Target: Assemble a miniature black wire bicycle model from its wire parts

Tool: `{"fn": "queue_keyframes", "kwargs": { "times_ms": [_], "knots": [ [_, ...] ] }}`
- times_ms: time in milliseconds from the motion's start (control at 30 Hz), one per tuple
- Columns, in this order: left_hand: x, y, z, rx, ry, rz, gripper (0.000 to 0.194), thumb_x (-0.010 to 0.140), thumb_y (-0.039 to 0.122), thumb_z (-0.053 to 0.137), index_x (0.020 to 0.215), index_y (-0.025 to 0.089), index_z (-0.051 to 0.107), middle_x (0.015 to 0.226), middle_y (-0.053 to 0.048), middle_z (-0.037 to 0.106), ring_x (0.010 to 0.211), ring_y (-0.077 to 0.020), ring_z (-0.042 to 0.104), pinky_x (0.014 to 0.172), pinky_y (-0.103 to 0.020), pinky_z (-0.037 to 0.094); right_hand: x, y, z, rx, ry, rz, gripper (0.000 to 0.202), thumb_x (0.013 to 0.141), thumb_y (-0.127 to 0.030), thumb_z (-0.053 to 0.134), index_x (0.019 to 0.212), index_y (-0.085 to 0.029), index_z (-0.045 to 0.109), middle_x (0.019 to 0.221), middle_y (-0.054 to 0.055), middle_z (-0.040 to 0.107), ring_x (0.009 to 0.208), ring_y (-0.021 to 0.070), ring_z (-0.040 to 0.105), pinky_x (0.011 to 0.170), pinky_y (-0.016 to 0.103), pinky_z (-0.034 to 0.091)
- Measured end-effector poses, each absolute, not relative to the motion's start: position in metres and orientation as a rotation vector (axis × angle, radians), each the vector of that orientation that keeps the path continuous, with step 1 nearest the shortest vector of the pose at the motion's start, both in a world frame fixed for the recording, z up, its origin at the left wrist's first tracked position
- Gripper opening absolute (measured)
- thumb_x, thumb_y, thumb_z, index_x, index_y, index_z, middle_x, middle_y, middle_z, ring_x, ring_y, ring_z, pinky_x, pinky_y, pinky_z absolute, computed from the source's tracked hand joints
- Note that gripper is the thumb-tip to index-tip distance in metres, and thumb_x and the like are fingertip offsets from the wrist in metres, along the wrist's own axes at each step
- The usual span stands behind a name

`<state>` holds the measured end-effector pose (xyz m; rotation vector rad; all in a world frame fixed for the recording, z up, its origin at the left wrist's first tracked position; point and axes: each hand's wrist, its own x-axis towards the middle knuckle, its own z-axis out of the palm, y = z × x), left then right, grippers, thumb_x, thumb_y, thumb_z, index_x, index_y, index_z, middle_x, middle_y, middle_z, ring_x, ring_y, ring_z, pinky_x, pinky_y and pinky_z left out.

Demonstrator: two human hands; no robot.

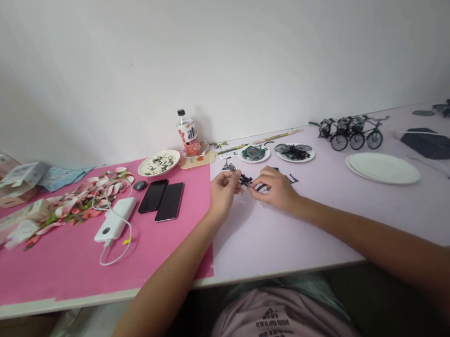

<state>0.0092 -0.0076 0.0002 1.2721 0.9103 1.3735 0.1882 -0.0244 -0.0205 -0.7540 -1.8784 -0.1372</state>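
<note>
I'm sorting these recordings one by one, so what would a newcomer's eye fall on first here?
Probably the left hand and right hand, meeting mid-view with small dark parts at their fingertips. Next, the upright row of small model bicycles at the back right. On the left, the bright pink sheet also stands out, with pink petals scattered over it.

Left hand (pixel 223 193) and right hand (pixel 277 190) sit close together, fingers (pixel 230 179) pinched.

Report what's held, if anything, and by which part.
A small black model-bicycle part, held at its left side by the left grip, right side by the right grip; whether it's one piece is unclear.
</note>
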Motion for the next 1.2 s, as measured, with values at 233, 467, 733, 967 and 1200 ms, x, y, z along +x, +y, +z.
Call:
{"fn": "queue_keyframes", "kwargs": {
  "times_ms": [233,467,733,967,1200],
  "knots": [
    [0.0089,-0.0093,0.0012,1.294,0.903,1.372,0.052,0.068,0.062,0.087,0.074,0.019,0.06,0.055,0.003,0.06,0.047,-0.0113,0.058,0.05,-0.024,0.042,0.187,-0.0268,-0.0171,-0.694,-1.876,-0.154,0.013,0.088,-0.014,0.071,0.079,-0.023,0.068,0.071,0.001,0.062,0.071,0.0193,0.057,0.064,0.033,0.046],
    [0.0092,-0.0086,0.0014,1.277,0.903,1.384,0.052,0.067,0.061,0.087,0.074,0.019,0.059,0.055,0.003,0.06,0.046,-0.0114,0.058,0.048,-0.024,0.042,0.1873,-0.0277,-0.0186,-0.776,-1.898,-0.124,0.013,0.089,-0.02,0.072,0.078,-0.025,0.069,0.068,0.001,0.06,0.071,0.0208,0.056,0.066,0.035,0.047],
    [0.0091,-0.0096,0.0025,1.29,0.888,1.378,0.051,0.069,0.062,0.087,0.073,0.018,0.059,0.054,0.003,0.059,0.046,-0.0113,0.058,0.049,-0.024,0.042,0.1885,-0.0232,-0.0223,-0.821,-1.895,-0.109,0.012,0.09,-0.019,0.07,0.078,-0.024,0.069,0.072,0.003,0.061,0.074,0.0206,0.057,0.063,0.033,0.048],
    [0.0092,-0.0108,0.004,1.279,0.901,1.381,0.055,0.066,0.065,0.087,0.071,0.019,0.057,0.053,0.003,0.059,0.045,-0.0111,0.056,0.048,-0.024,0.042,0.1882,-0.0235,-0.0216,-0.809,-1.885,-0.112,0.013,0.089,-0.018,0.07,0.078,-0.024,0.068,0.071,0.002,0.061,0.073,0.0199,0.057,0.062,0.032,0.047],
    [0.0092,-0.0124,0.0049,1.275,0.899,1.387,0.053,0.067,0.063,0.087,0.072,0.019,0.058,0.053,0.003,0.059,0.045,-0.011,0.057,0.049,-0.024,0.042,0.188,-0.0258,-0.0181,-0.789,-1.878,-0.116,0.013,0.09,-0.018,0.07,0.079,-0.025,0.069,0.071,0.002,0.062,0.073,0.0207,0.059,0.064,0.033,0.049]
  ]
}}
